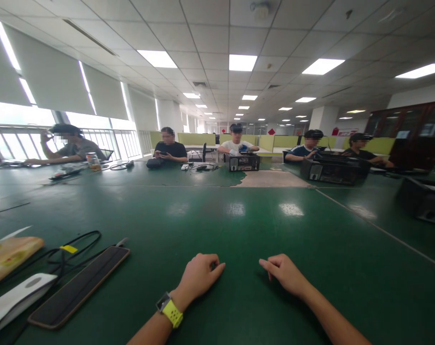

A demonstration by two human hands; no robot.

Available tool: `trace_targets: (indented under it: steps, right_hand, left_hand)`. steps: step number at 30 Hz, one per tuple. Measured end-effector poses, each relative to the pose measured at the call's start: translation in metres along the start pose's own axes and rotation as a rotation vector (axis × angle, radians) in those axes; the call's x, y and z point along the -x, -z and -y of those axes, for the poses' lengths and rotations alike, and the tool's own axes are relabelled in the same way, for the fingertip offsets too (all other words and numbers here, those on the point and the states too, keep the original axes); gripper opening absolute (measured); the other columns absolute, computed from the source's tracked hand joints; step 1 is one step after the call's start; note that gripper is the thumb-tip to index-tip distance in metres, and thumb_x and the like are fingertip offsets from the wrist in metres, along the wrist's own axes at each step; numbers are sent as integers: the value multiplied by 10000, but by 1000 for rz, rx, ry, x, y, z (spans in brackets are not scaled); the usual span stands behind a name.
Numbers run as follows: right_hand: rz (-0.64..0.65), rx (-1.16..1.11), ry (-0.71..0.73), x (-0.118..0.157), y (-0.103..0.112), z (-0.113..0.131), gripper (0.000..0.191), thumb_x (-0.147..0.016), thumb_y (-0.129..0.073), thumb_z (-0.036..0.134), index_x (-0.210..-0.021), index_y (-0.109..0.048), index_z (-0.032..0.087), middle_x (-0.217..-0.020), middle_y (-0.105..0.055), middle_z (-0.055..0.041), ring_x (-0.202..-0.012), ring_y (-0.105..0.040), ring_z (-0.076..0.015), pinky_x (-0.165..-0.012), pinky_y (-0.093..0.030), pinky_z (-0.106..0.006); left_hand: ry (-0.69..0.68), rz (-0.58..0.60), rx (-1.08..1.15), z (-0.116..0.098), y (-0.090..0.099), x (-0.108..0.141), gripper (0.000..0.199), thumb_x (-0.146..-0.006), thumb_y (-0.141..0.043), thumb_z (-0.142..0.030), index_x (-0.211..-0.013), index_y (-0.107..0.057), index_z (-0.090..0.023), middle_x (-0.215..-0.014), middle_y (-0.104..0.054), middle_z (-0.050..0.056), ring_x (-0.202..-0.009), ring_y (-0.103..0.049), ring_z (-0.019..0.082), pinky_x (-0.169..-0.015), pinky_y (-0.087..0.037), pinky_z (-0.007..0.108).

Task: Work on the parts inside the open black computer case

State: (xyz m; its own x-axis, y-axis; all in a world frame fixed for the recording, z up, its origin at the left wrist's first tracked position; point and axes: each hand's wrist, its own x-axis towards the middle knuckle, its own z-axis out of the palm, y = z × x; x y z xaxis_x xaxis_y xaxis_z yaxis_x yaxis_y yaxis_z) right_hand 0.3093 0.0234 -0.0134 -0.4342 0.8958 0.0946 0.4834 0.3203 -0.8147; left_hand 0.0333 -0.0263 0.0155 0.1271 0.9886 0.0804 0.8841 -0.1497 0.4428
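Observation:
My left hand [200,275] rests on the green tabletop [235,230] with a watch on a yellow-green strap [170,309] at its wrist. Its fingers are curled loosely in, the thumb points right, and nothing shows in its grip. Across a short gap, my right hand [284,273] also lies on the table, fingers bent inward with the thumb side toward the left hand; I see nothing held there. Left of my left hand lies a long dark flat object with a brown edge [81,287], perhaps a phone, with a black cable [91,235] near its far end.
A white case-like object [19,297] and a yellowish patterned item [14,258] lie at the left edge. Across the table sit several people, some at black boxy devices [244,162]. A jar [93,162] stands far left; a dark device [426,199] sits at the right.

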Motion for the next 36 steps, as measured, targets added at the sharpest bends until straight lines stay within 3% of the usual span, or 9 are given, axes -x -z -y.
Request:
trace_targets:
  steps: [11, 24, 36]
  right_hand:
    - [-4, 51, -26, 0, -2, 0, 550, -846, -464, 600, -504, -507, 171, -477, -390, 45, -503, -378, -99, -567, -311, -262]
    - [0, 85, -106, -7, -10, -8, 564, -846, -454, 623, -508, -485, 172, -479, -422, 37, -497, -386, -95, -545, -296, -251]
    - [3, 91, -124, -8, -12, -10, 563, -848, -450, 622, -506, -486, 176, -476, -460, 27, -492, -410, -99, -559, -314, -249]
  left_hand:
    - [18, -16, -45, -3, 4, -4, 388, -902, -421, -503, -755, -635, -214, -726, -652, 27, -742, -582, 191, -629, -366, 278]
    - [106, -54, -98, 8, 9, -6, 364, -919, -414, -459, -735, -610, -214, -721, -663, 27, -747, -584, 186, -633, -342, 268]
    - [108, -7, -95, -5, 10, -6, 367, -918, -405, -465, -752, -617, -216, -758, -667, 30, -770, -586, 191, -645, -356, 278]
